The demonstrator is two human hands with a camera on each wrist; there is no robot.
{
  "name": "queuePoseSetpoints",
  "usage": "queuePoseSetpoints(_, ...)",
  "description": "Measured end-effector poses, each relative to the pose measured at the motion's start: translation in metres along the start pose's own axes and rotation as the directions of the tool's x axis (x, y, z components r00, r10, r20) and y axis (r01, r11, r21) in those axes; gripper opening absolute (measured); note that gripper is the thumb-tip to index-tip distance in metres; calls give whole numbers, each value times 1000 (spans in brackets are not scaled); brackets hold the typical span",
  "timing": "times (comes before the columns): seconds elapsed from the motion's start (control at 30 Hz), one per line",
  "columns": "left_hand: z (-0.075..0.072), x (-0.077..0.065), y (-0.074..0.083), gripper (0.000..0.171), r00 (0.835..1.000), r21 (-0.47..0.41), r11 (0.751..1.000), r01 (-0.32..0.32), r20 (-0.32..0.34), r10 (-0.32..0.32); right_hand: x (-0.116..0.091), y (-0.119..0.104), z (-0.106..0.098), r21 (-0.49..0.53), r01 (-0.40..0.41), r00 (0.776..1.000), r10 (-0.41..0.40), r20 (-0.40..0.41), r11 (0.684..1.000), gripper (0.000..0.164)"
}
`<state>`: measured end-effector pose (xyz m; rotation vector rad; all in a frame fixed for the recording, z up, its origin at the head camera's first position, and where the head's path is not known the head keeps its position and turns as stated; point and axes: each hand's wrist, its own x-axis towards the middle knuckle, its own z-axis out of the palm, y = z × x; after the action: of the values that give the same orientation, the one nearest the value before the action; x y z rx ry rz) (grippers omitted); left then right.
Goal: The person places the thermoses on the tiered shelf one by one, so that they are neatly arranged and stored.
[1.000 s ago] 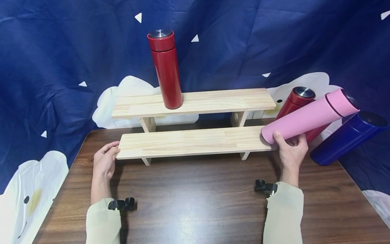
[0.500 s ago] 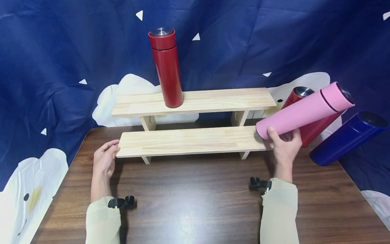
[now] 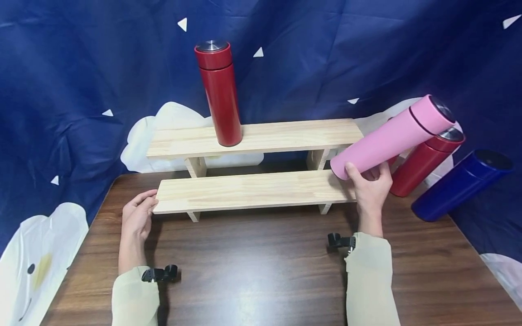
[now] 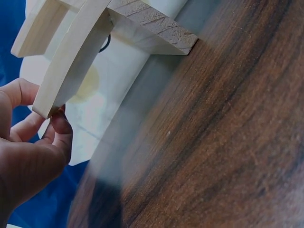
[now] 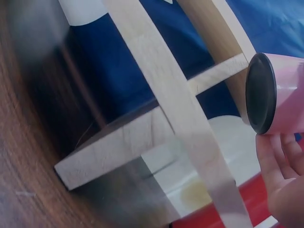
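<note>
Blue bkgd [image 3: 293, 27], pink btl [image 3: 387, 138], blk base [image 5: 261, 93]

Pink flask [image 3: 389, 138] looks smooth, soft-sheened to me; leftmost red flask [image 3: 222, 97] glossy, lid top [image 3: 212, 45] brushed metal. I see smooth wood on lower board [image 3: 253, 190], rough grain on leg [image 4: 156, 26]. Tabletop [image 3: 253, 253] glossy wood-grain; backdrop [image 3: 293, 54] creased cloth.

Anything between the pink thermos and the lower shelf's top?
Nothing visible. The right hand holds the pink thermos tilted by the right end of the lower shelf; one red thermos stands on the upper shelf.
</note>
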<state>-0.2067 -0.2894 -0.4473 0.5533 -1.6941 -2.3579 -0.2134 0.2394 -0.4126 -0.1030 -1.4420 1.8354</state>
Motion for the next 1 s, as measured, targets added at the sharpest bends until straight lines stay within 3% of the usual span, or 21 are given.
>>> queuePoseSetpoints(0.33, 0, 0, -1, 31, 1000, -6, 1000, 7, -5, -7, 1, -8, 19, -57, -15, 998, 19, 57, 998, 53)
queuePoseSetpoints(0.6, -2, 0, -1, 30, 1000, -7, 1000, 2, -10, -2, -1, -11, 36, -126, 38, 993, -23, 114, 991, 53)
queuePoseSetpoints(0.87, 0, -1, 0, 31, 1000, -5, 1000, 5, -5, -5, -7, -37, 55, -154, 89, 985, -64, 158, 984, 50)
queuePoseSetpoints(1.0, 0, -2, 0, 31, 1000, -3, 1000, 5, -7, -5, -4, -31, 57, -161, 97, 982, -68, 176, 982, 53)
